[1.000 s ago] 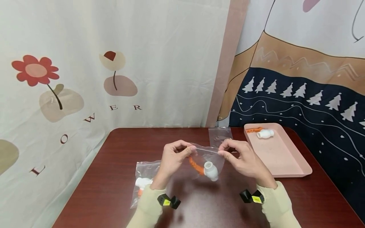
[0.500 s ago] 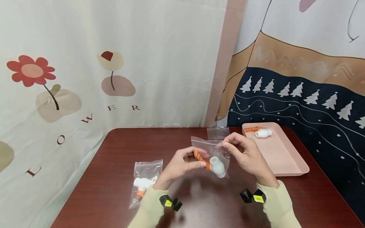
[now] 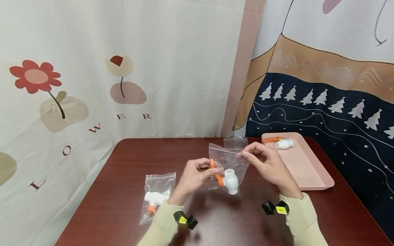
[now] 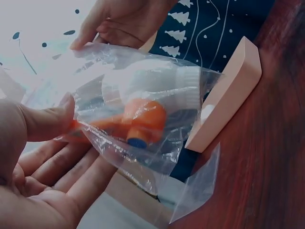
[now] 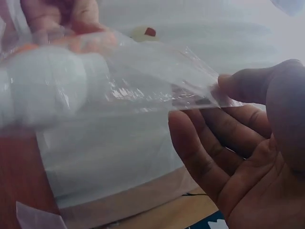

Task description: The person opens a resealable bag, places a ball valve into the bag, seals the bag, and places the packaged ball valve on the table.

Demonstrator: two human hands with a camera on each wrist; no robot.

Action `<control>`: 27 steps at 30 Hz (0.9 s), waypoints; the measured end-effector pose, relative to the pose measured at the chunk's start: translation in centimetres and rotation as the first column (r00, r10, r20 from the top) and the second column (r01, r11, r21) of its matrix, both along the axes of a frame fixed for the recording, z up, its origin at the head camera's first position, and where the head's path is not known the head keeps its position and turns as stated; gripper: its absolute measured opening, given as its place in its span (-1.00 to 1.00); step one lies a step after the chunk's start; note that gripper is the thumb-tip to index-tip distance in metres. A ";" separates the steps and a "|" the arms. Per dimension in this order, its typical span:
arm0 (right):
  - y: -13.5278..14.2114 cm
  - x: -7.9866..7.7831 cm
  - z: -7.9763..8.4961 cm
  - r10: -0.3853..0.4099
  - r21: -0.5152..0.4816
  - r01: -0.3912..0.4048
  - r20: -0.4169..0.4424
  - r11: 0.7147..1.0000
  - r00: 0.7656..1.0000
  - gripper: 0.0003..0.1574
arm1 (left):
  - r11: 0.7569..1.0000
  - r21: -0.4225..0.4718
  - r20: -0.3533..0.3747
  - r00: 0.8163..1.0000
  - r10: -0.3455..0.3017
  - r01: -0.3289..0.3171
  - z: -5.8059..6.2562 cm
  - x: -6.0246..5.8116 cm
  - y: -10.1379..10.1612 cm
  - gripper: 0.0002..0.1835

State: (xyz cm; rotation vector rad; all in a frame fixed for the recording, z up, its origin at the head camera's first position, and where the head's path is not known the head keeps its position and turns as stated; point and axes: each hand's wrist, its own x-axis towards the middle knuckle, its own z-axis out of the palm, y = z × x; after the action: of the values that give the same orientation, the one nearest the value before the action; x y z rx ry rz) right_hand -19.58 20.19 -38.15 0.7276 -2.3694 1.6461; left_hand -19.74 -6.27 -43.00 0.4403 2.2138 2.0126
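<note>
Above the table a clear zip bag [image 3: 223,156] hangs between both hands, with a white plastic ball valve [image 3: 231,181] inside it. The valve's orange handle [image 4: 145,119] has a blue tip in the left wrist view. My left hand [image 3: 196,176] pinches the handle through the bag film, thumb on top and fingers beneath. At the bag's upper right corner, by the zip strip, my right hand [image 3: 267,164] pinches the film between thumb and fingers. In the right wrist view the film [image 5: 157,90] stretches from the valve to the right fingertips.
Left of my left forearm lies another zip bag [image 3: 160,183] holding a white and orange valve [image 3: 153,198]. A flat clear bag [image 3: 235,142] lies at the table's back edge. The pink tray [image 3: 303,171] at right holds a white valve [image 3: 284,144] with an orange handle.
My left hand has moved from the bag's top edge down to the orange handle. The right hand has kept its corner, rising slightly, and the valve now hangs more upright.
</note>
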 end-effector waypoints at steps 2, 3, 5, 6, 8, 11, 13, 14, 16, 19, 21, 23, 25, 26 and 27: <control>0.2 -0.2 -0.2 -0.010 0.023 0.010 0.004 1.000 1.000 -0.85 | 1.000 -0.006 0.013 1.000 0.028 -0.028 -0.1 0.0 -0.2 -0.77; 0.4 -0.3 -0.3 -0.017 0.032 0.017 0.014 0.999 1.000 -0.83 | 0.999 -0.009 0.021 0.999 0.043 -0.043 -0.2 0.1 -0.4 -0.76; 0.7 -0.4 -0.6 -0.041 0.050 0.038 0.050 0.998 0.998 -0.77 | 0.997 -0.004 0.049 0.996 0.072 -0.072 -0.4 0.1 -0.8 -0.75; 0.9 -0.4 -0.7 -0.061 0.068 0.056 0.071 0.996 0.996 -0.73 | 0.996 0.006 0.069 0.994 0.087 -0.088 -0.6 0.2 -1.0 -0.75; 1.3 -0.6 -1.0 -0.112 0.111 0.099 0.114 0.989 0.987 -0.67 | 0.990 0.010 0.100 0.986 0.136 -0.138 -0.9 0.3 -1.5 -0.76; 2.1 -0.9 -1.5 -0.190 0.210 0.160 0.129 0.964 0.973 -0.62 | 0.975 0.030 0.150 0.965 0.214 -0.221 -1.3 0.5 -2.3 -0.78; 2.7 -1.2 -1.9 -0.238 0.293 0.200 0.098 0.935 0.966 -0.59 | 0.962 0.044 0.182 0.949 0.257 -0.269 -1.6 0.7 -2.7 -0.80; 3.0 -1.4 -2.1 -0.255 0.327 0.216 0.081 0.920 0.964 -0.58 | 0.958 0.054 0.199 0.943 0.266 -0.282 -1.7 0.7 -3.0 -0.81; 3.8 -1.6 -2.6 -0.284 0.390 0.245 0.045 0.888 0.958 -0.54 | 0.949 0.062 0.233 0.929 0.286 -0.308 -2.0 0.8 -3.4 -0.83; 5.1 -1.9 -3.4 -0.322 0.458 0.278 0.019 0.844 0.946 -0.49 | 0.938 0.049 0.271 0.909 0.317 -0.342 -2.4 1.0 -4.1 -0.86; 5.9 -1.9 -4.0 -0.347 0.499 0.293 0.018 0.816 0.938 -0.44 | 0.931 0.023 0.286 0.895 0.342 -0.363 -2.7 1.1 -4.5 -0.86; 6.6 -1.9 -4.5 -0.373 0.538 0.300 0.028 0.788 0.927 -0.39 | 0.926 -0.002 0.302 0.883 0.359 -0.376 -3.1 1.3 -5.0 -0.87; 7.1 -1.9 -4.9 -0.399 0.574 0.299 0.053 0.762 0.915 -0.34 | 0.922 -0.021 0.321 0.871 0.372 -0.386 -3.5 1.5 -5.4 -0.87; 7.3 -1.9 -5.1 -0.411 0.589 0.295 0.068 0.752 0.909 -0.32 | 0.922 -0.031 0.335 0.865 0.374 -0.387 -3.6 1.7 -5.6 -0.86; 7.5 -2.0 -5.3 -0.421 0.602 0.291 0.082 0.743 0.904 -0.31 | 0.922 -0.042 0.345 0.860 0.375 -0.385 -3.8 1.9 -5.8 -0.85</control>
State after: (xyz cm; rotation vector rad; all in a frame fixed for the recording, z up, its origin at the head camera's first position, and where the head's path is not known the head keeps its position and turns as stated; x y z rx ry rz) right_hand -21.55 27.69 -43.46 0.1239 -2.9654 0.8697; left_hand -17.86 -12.09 -46.79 -0.3648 2.1704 2.0936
